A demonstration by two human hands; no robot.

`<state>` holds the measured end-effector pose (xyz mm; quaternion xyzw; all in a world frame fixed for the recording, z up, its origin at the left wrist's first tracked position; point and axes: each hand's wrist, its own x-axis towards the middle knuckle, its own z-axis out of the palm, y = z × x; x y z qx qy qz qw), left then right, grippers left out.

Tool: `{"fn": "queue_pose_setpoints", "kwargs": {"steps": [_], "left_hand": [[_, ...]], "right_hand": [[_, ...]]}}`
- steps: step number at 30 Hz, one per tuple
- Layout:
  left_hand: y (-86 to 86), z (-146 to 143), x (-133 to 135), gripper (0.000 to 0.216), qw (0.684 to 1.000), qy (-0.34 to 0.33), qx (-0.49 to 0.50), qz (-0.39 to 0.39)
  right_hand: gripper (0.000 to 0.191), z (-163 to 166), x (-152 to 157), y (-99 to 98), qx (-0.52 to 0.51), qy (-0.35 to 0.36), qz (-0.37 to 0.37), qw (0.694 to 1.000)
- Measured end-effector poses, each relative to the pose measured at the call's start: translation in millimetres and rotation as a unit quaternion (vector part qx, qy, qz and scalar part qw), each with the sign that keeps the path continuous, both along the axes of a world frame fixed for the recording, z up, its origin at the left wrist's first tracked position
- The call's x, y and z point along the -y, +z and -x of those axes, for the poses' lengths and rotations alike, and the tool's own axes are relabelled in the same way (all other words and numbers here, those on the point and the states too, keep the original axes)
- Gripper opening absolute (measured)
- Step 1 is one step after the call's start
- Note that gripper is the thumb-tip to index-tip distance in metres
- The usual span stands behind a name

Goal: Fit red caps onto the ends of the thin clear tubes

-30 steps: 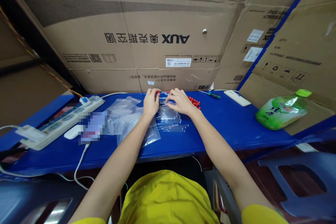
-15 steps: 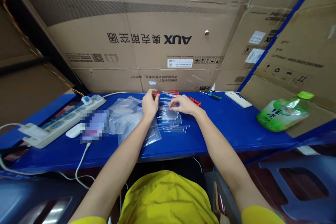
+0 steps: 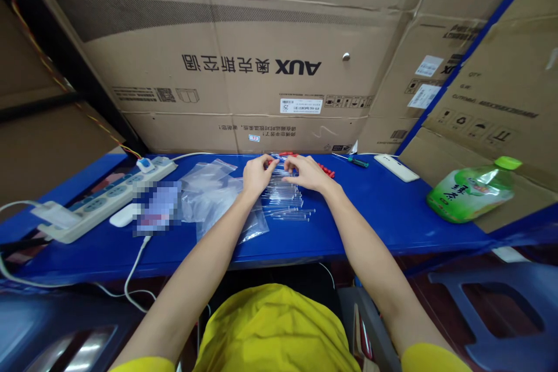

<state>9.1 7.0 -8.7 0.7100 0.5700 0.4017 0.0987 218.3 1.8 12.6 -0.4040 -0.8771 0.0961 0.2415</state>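
My left hand [image 3: 258, 175] is at the back of the blue table, its thumb and fingers pinched together. Small red pieces show right by its fingertips, but what it grips is too small to make out. Facing it, my right hand [image 3: 308, 174] has its fingers curled in, and anything between them is hidden. Below and between both hands lies a pile of thin clear tubes [image 3: 283, 193], mostly side by side, with a few loose ones nearer me. Small red cap-like pieces [image 3: 326, 170] lie in a group behind and right of my right hand.
Clear plastic bags [image 3: 209, 195] lie left of the tubes. Farther left are a power strip [image 3: 108, 195] and a blurred-out item with a white cable. A green screwdriver [image 3: 357, 161], a white phone-like slab [image 3: 396, 167] and a green bottle [image 3: 473, 189] are on the right. Cardboard [image 3: 244, 87] walls the back.
My left hand has moved right, away from where the red pieces were at its fingertips, and is now close to my right hand. My right hand has stayed nearly in place, its fingers slightly more curled.
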Motion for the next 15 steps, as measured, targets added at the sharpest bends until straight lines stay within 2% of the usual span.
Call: {"fn": "queue_pose_setpoints", "kwargs": {"steps": [3,6,10,15], "left_hand": [[-2.2,-2,1,0.037,0.998,-0.046,-0.034,-0.003],[-4.0,-5,3,0.044,0.997,-0.055,-0.059,0.001],[-2.8,-7,6,0.057,0.995,-0.075,-0.072,-0.005],[3.5,-9,12,0.062,0.992,-0.109,-0.057,0.002]], "right_hand": [[0.036,0,-1,0.1,-0.034,0.007,-0.042,0.999],[0.028,1,-1,-0.2,-0.029,0.03,-0.057,0.997],[0.014,6,-1,0.2,-0.019,0.014,-0.064,0.998],[0.023,3,-3,1.8,-0.032,-0.003,-0.059,0.998]]}}
